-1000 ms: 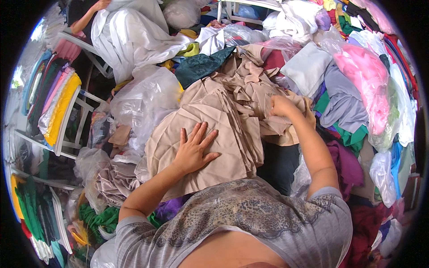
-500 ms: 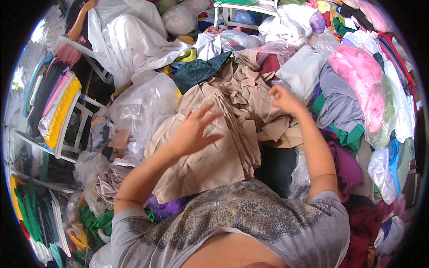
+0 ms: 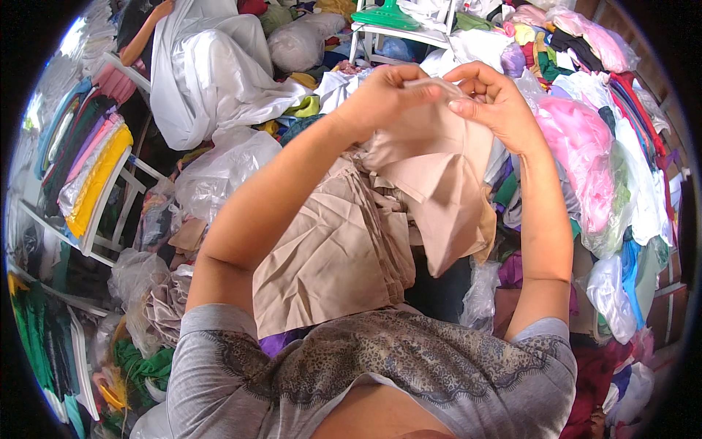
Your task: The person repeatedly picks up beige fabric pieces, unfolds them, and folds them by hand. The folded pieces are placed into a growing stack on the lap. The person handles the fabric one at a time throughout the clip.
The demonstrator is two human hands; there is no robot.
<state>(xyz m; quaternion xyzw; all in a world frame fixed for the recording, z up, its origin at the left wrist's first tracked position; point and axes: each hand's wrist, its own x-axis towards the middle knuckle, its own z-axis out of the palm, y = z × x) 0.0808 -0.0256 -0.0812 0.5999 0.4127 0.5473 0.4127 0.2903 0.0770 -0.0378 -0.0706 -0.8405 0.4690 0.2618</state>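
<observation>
A beige piece of cloth [image 3: 446,175] hangs from both my hands, raised above the heap in front of me. My left hand [image 3: 395,95] pinches its top edge, and my right hand [image 3: 493,106] grips the same edge close by on the right. The cloth's lower end dangles in a point. Below and to the left lies a stack of beige cloth pieces [image 3: 322,252], spread flat and creased, with layered edges along its right side. The held piece hides part of the beige cloth behind it.
Clear plastic bags [image 3: 227,168] lie left of the stack. White chairs carry folded coloured cloths [image 3: 95,183] at far left. A pink bundle in plastic [image 3: 574,157] sits at right. At upper left, another person's arm [image 3: 146,36] is beside a white sheet [image 3: 227,73].
Both hands have risen and come together, now lifting a beige cloth piece off the heap. Earlier my left hand was empty over the stack and my right was at the loose cloth.
</observation>
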